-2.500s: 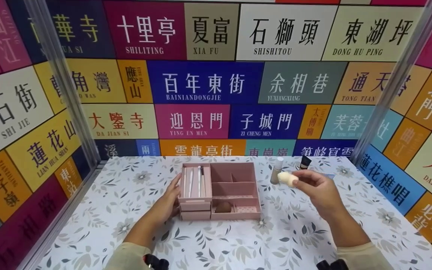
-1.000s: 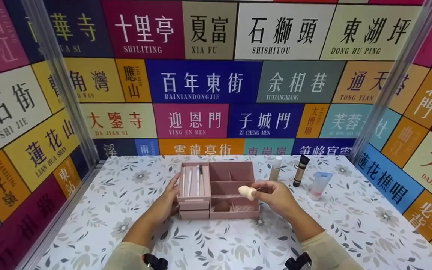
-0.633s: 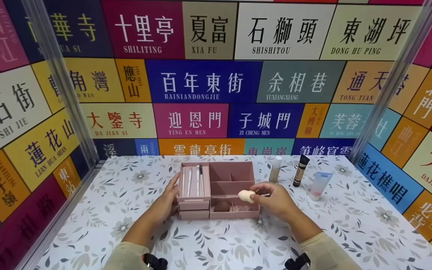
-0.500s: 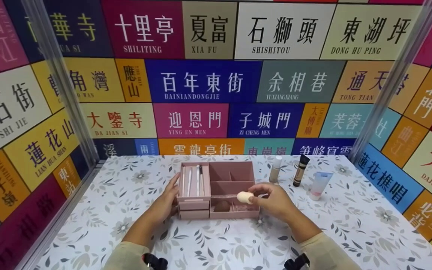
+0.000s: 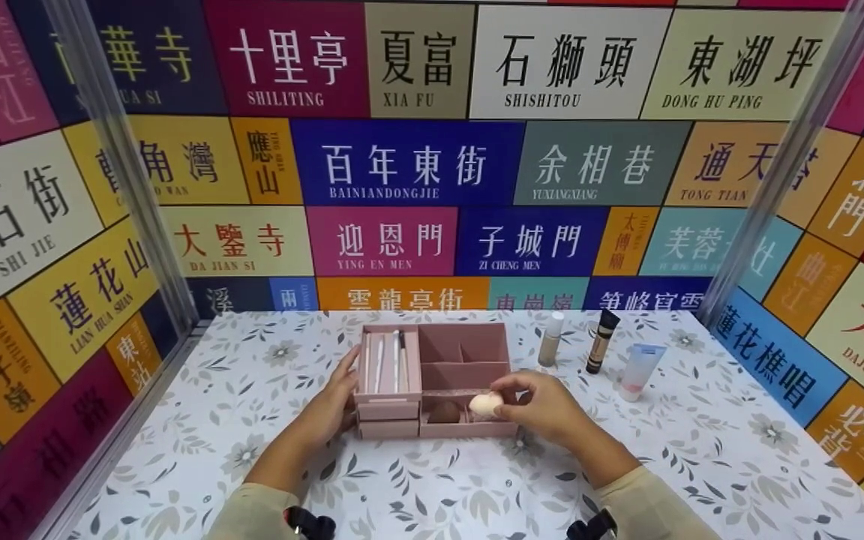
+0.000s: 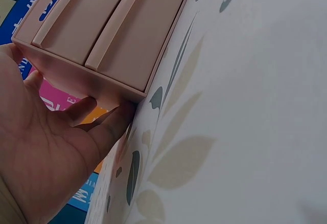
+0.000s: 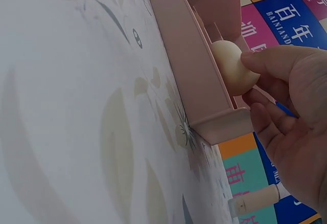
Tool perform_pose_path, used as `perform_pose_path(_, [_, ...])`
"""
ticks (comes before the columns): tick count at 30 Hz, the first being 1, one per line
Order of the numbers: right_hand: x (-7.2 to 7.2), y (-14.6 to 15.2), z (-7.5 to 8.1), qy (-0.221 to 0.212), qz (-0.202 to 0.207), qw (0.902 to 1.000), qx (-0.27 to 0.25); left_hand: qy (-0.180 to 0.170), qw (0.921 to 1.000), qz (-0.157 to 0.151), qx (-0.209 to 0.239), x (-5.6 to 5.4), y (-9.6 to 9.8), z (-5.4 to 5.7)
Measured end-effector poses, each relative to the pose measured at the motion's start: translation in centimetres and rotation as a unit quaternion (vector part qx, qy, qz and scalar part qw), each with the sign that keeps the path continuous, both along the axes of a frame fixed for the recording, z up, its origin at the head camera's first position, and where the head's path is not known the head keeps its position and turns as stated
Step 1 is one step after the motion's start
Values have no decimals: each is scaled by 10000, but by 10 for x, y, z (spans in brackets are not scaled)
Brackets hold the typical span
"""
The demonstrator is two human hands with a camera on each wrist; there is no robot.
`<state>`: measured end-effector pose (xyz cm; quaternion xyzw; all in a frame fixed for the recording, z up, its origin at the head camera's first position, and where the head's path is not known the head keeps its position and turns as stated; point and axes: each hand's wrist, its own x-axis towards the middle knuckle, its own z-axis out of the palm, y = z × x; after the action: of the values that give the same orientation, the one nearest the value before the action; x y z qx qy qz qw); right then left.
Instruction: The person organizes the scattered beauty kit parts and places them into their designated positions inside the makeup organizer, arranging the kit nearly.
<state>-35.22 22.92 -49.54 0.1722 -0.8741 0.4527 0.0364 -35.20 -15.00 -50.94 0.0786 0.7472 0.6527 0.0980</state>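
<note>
Between thumb and fingers, my right hand (image 5: 541, 405) pinches a cream makeup sponge (image 5: 485, 406). It is low over the front right compartment of a pink desk organizer (image 5: 469, 431). In the right wrist view the sponge (image 7: 234, 68) sits partly below the organizer's front wall (image 7: 191, 55). A brown makeup sponge (image 5: 444, 412) lies in the compartment to its left. My left hand (image 5: 331, 405) rests its fingers against the organizer's left side; in the left wrist view these fingers (image 6: 110, 127) touch the side wall beside two drawers (image 6: 140, 35).
Several slim brushes (image 5: 380, 364) lie in the organizer's top left tray. Right of it stand a white-capped bottle (image 5: 550, 341), a black-capped tube (image 5: 601, 345) and a pale blue tube (image 5: 640, 373). The floral tablecloth (image 5: 432, 495) reaches the printed back wall (image 5: 409, 165).
My right hand has carried the cream sponge left from beside the bottles to the organizer, then lowered it into the front right compartment. The left hand has stayed at the organizer's side.
</note>
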Motion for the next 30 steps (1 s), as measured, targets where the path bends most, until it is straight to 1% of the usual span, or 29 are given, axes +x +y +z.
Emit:
perform_pose_path(7, [-1,0,-2,35,210,9993,293,-45,10000,-15,40,1,0,1])
perform_pose_path(14, [1,-1,-1,-52,229,9994,266,-148,9995,-59,265,0,2,1])
perform_pose_path(18, [1,-1,-1,-45,234,9993,305,-130,9997,-59,219,-1,2,0])
perform_pose_path(24, [-1,-1,-1,-16,236,9995,219,-104,9999,-83,79,-1,0,0])
perform_pose_path(28, [-1,0,0,-15,187,9997,172,-148,9999,-52,43,-2,1,0])
perform_pose_path(30, [-1,1,1,-21,150,9998,134,-235,9997,3,21,-2,1,1])
